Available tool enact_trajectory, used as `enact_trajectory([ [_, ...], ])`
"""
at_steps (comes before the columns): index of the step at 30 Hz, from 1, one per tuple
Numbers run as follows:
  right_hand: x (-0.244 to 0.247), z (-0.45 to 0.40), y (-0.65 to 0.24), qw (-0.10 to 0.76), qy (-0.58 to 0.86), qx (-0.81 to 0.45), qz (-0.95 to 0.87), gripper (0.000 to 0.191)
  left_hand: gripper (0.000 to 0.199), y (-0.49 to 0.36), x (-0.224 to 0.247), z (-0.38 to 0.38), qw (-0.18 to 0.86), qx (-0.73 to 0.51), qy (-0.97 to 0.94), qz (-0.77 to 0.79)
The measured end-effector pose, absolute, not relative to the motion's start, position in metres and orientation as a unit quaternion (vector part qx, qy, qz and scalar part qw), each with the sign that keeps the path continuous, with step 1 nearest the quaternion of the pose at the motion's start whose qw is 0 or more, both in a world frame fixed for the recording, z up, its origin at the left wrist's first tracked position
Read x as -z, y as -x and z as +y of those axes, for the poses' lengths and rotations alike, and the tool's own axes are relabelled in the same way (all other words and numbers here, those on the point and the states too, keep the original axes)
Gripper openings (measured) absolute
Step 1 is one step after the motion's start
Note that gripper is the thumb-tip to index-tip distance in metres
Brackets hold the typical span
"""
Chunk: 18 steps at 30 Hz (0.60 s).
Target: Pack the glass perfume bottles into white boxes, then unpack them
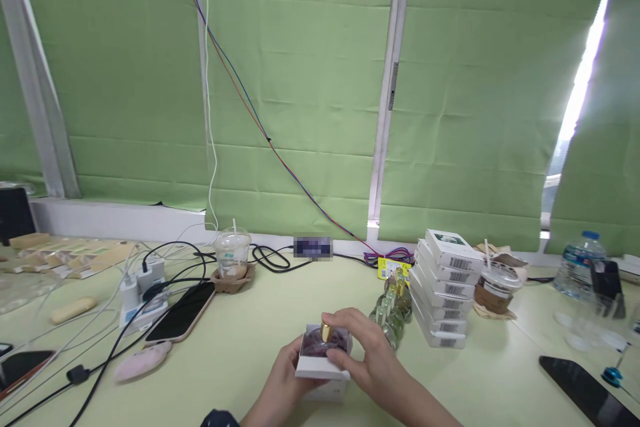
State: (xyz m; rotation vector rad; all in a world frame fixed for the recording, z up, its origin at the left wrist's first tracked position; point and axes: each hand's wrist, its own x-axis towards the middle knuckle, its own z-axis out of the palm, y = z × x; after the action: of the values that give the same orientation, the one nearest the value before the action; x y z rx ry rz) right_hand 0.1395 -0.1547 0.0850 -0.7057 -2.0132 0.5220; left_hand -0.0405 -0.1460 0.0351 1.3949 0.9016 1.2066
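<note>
My left hand (pixel 289 371) is wrapped round a small white box (pixel 323 367) from the left and below, low in the middle of the head view. The box top is open, and a dark purple glass bottle (pixel 315 343) with a gold cap (pixel 326 332) sits in it. My right hand (pixel 367 347) reaches in from the right, its index finger on the gold cap and its thumb at the bottle's near side. Beyond that hand stand several greenish glass bottles (pixel 393 313) with gold tops, close together. Beside them rises a stack of white boxes (pixel 445 293).
Two drink cups stand at the back, a clear cup (pixel 233 253) left and a brown cup (pixel 497 287) right. A phone (pixel 181 313), a power strip (pixel 145 310) and tangled cables spread over the left. A water bottle (pixel 580 263) and a black phone (pixel 590 390) are at right.
</note>
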Motion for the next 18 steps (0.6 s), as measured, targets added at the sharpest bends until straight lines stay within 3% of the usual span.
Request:
enact_trajectory([
  [18, -0.087, -0.158, -0.139, 0.442, 0.299, -0.23, -0.814, 0.038, 0.022, 0.046, -0.029, -0.142, 0.473, -0.5, -0.621, 0.375],
])
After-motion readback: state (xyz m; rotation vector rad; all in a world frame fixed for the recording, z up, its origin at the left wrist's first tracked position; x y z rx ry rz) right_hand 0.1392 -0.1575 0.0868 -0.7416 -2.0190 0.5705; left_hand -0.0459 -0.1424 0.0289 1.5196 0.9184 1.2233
